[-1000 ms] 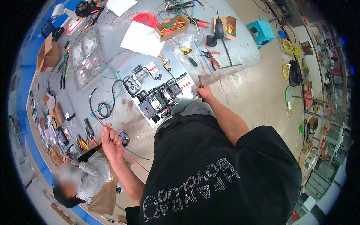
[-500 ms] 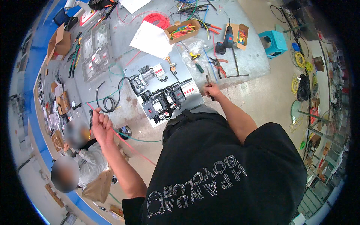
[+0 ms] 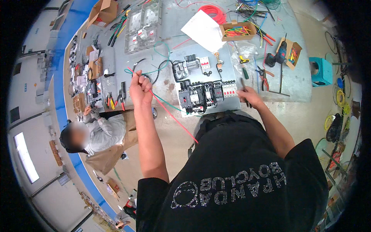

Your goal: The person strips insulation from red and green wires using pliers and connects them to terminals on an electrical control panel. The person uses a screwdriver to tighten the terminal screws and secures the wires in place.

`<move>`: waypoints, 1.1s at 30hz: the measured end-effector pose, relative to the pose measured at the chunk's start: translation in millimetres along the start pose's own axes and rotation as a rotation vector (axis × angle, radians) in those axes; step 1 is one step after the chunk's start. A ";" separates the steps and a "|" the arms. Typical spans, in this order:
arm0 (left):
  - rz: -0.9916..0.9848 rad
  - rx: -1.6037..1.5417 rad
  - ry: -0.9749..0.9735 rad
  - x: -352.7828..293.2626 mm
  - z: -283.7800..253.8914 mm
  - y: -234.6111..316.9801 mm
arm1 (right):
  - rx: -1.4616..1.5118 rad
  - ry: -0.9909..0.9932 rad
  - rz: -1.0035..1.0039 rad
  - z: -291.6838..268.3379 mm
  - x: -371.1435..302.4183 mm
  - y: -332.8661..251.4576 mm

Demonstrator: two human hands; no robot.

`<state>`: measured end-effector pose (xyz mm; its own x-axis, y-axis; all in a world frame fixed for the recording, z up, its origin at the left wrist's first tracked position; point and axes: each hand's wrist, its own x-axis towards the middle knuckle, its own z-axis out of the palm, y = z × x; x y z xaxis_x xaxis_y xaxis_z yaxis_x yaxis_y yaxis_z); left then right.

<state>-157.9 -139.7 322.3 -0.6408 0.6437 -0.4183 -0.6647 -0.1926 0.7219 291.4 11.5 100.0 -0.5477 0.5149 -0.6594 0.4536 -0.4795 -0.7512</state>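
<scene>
My left hand [image 3: 140,89] is raised over the table's near edge, left of the wiring panel, its fingers closed on a red wire [image 3: 170,115]. The wire's short end sticks up past the fingers; its long part slants down toward my waist. My right hand [image 3: 249,96], at the panel's right edge, is closed around a slim dark hand tool [image 3: 243,82] whose kind I cannot make out. Between the hands lies the grey mounting panel [image 3: 228,69]. It carries black contactors [image 3: 196,97], a row of white breakers with red levers [image 3: 230,91], and black wiring.
Beyond the panel lie white paper [image 3: 201,31], a red wire coil [image 3: 212,14] and a box of coloured sleeves [image 3: 239,31]. Red-handled pliers [image 3: 264,80] and a drill [image 3: 276,58] lie right. A clear plastic case [image 3: 142,29] is far left; a co-worker [image 3: 106,131] sits left.
The view has swung, so the table and panel appear farther right. My left hand has risen with the red wire, nearer the black cable loop. My right hand still grips the dark tool.
</scene>
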 end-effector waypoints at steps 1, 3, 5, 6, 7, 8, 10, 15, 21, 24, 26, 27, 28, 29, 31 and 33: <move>0.002 -0.005 0.009 1.3 2.6 -1.4 | -0.066 -0.069 -0.067 15.2 -7.8 -34.7; -0.001 -0.020 0.030 4.1 15.0 -3.9 | -0.079 -0.228 -0.198 54.0 -22.3 -99.3; -0.014 -0.055 0.022 8.5 16.1 -5.0 | -0.009 -0.396 -0.267 93.8 -44.8 -154.6; -0.031 -0.074 0.009 12.0 19.8 -6.4 | -0.040 -0.488 -0.402 111.5 -32.6 -154.1; -0.033 -0.076 0.012 15.8 13.9 -8.9 | -0.140 -0.409 -0.547 129.4 -46.3 -173.4; -0.011 -0.069 0.030 16.7 14.9 -12.4 | -0.150 -0.483 -0.476 142.6 -54.7 -187.5; -0.032 -0.163 -0.054 17.6 9.2 -13.9 | -0.255 -0.442 -0.630 163.7 -70.3 -204.6; -0.033 -0.145 0.006 8.8 11.8 -12.2 | -0.311 -0.361 -0.693 181.1 -68.8 -187.1; -0.039 -0.203 -0.024 12.0 1.6 -3.8 | -0.384 -0.447 -0.632 177.0 -66.3 -183.2; -0.044 -0.187 -0.028 15.1 1.2 -0.5 | -0.351 -0.470 -0.658 180.1 -65.3 -172.0; -0.027 -0.109 -0.007 16.6 3.6 3.1 | -0.340 -0.482 -0.688 182.8 -60.9 -165.1; -0.024 -0.108 -0.048 16.7 9.2 0.4 | -0.355 -0.509 -0.658 183.3 -59.8 -164.5; -0.036 -0.092 -0.118 16.2 10.8 0.7 | -0.391 -0.515 -0.653 183.7 -62.4 -168.2; -0.030 -0.080 -0.097 15.6 12.0 0.3 | -0.366 -0.537 -0.611 185.4 -62.5 -167.2; -0.030 -0.062 -0.100 8.2 20.7 0.9 | -0.323 -0.565 -0.553 188.9 -64.4 -167.6; -0.024 -0.054 -0.112 3.0 20.1 3.3 | -0.283 -0.592 -0.522 193.3 -68.4 -169.4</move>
<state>-154.2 -123.5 334.5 -0.5796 0.7268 -0.3686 -0.7011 -0.2141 0.6802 116.2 -79.8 278.0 -0.9791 0.1248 -0.1603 0.1557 -0.0460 -0.9867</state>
